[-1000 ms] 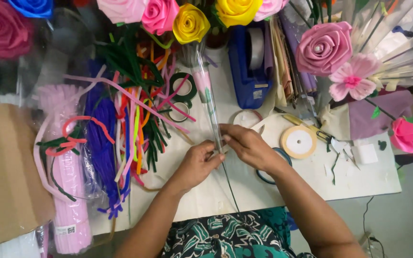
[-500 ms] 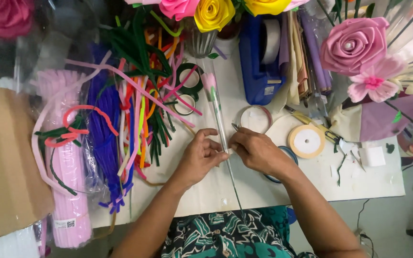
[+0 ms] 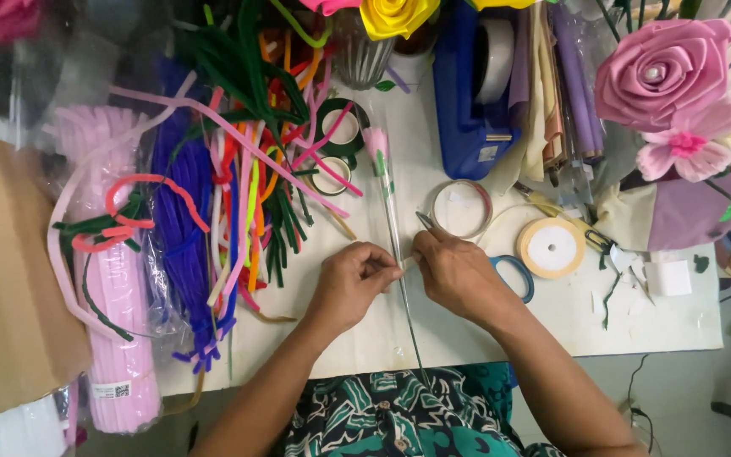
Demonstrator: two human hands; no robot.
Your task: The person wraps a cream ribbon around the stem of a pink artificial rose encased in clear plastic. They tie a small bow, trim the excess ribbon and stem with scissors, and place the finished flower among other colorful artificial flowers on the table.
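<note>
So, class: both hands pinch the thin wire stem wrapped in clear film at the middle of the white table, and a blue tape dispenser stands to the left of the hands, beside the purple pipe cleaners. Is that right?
Not quite. The head view shows the blue tape dispenser at the far side of the white table, beyond the right hand, not beside the purple pipe cleaners. Both hands, the left hand too, do pinch the thin wire stem wrapped in clear film.

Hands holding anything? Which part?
Both the left hand and right hand pinch the thin stem of a clear-wrapped pink flower bud, about midway along the stem.
</note>
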